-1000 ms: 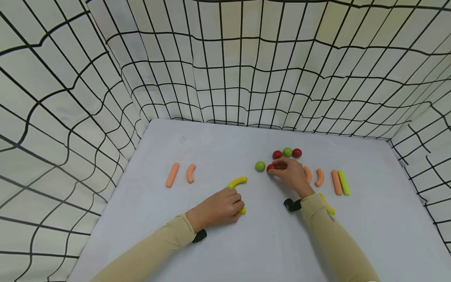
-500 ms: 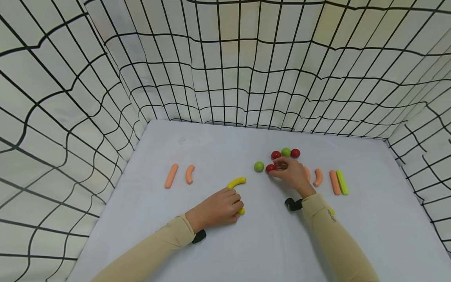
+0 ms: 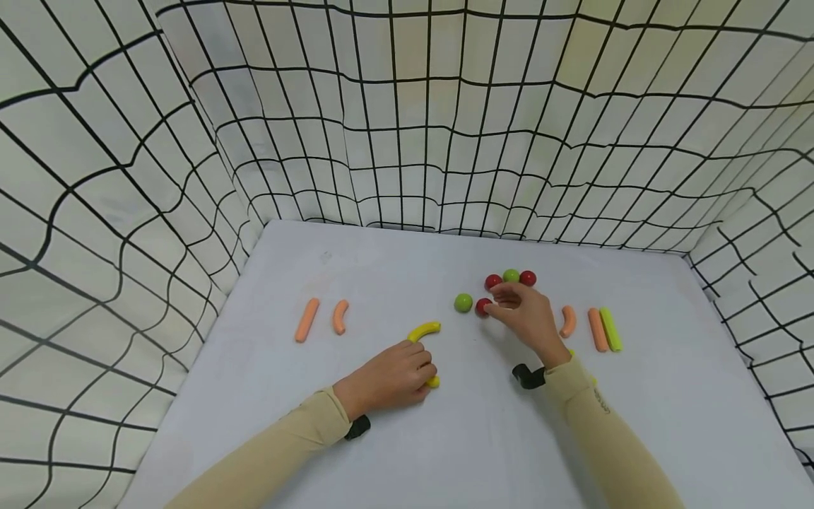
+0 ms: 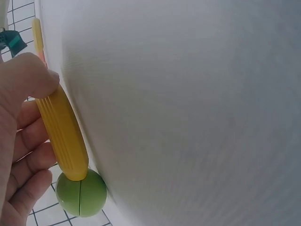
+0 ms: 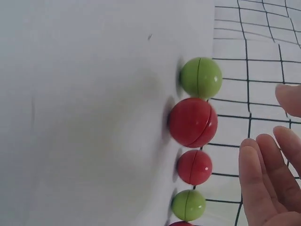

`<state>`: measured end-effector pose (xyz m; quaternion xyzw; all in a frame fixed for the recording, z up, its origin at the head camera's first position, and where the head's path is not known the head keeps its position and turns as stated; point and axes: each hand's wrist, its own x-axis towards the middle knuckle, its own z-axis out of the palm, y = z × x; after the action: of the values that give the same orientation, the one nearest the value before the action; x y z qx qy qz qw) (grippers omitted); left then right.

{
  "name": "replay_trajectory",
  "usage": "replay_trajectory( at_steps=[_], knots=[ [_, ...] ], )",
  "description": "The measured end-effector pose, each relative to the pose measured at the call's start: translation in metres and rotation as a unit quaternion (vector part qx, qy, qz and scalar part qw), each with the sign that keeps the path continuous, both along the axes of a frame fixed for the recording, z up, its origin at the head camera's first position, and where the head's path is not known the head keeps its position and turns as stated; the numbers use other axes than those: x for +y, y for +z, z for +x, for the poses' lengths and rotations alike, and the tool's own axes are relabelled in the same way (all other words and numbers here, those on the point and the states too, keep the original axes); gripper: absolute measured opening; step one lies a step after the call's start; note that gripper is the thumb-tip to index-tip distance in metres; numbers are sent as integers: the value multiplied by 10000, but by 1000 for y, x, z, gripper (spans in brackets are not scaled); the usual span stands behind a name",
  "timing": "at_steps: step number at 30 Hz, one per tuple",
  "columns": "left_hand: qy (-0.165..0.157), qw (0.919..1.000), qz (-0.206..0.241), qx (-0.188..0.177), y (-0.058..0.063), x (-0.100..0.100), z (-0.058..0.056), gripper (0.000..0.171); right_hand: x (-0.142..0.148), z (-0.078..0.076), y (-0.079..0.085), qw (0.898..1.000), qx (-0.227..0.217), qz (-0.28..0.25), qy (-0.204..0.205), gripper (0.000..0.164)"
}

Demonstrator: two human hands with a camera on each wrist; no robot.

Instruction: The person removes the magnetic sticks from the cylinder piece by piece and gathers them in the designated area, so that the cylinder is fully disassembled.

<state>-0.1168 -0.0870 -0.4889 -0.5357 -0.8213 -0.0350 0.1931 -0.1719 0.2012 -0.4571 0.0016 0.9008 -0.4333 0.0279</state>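
My left hand [image 3: 389,377] rests low over the white table, fingers curled on a yellow banana-shaped piece [image 4: 66,136]. Its thumb presses one side in the left wrist view, the other fingers behind. Yellow ends [image 3: 424,330] show above and below the hand in the head view; whether they belong to one piece is hidden. A green ball [image 3: 463,303] stands beyond them. Beside it is a red ball [image 3: 483,307], with my right hand [image 3: 526,317] just to its right. In the right wrist view, thumb and fingers are spread and clear of this red ball [image 5: 193,122].
Two red balls [image 3: 493,282] flank another green ball [image 3: 511,276] farther back. Orange sausage-like pieces [image 3: 307,320] lie left and right, one beside a lime-green stick [image 3: 610,329]. A yellow piece lies partly under the right sleeve [image 3: 575,392]. Black netting [image 3: 407,141] encloses the table [image 3: 394,261].
The right hand has spread its fingers wider and come away from the red ball, which stays beside the green one. The left hand keeps its place. The head view has shifted slightly.
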Motion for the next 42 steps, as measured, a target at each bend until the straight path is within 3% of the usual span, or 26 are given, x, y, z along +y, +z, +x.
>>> replay_trajectory(
  at_steps=[10,19,24,31,37,42],
  knots=[
    [6,9993,-187,-322,4,-3,-1,7,-19,20,1,9977,417,-86,536,37],
    [-13,9995,278,-165,18,-13,-15,13,-36,34,-6,9916,497,-228,1175,37],
    [179,9977,423,-500,23,-23,-22,21,-47,41,-10,9859,395,-218,1610,35],
    [249,9891,763,-1233,18,-35,-29,24,-68,48,-19,9751,236,-221,2192,34],
    [186,9906,598,-1216,13,-39,-30,23,-86,52,-25,9642,-148,-154,2641,32],
    [161,9926,443,-1118,13,-36,-29,21,-94,53,-29,9573,23,72,2888,31]
  ],
)
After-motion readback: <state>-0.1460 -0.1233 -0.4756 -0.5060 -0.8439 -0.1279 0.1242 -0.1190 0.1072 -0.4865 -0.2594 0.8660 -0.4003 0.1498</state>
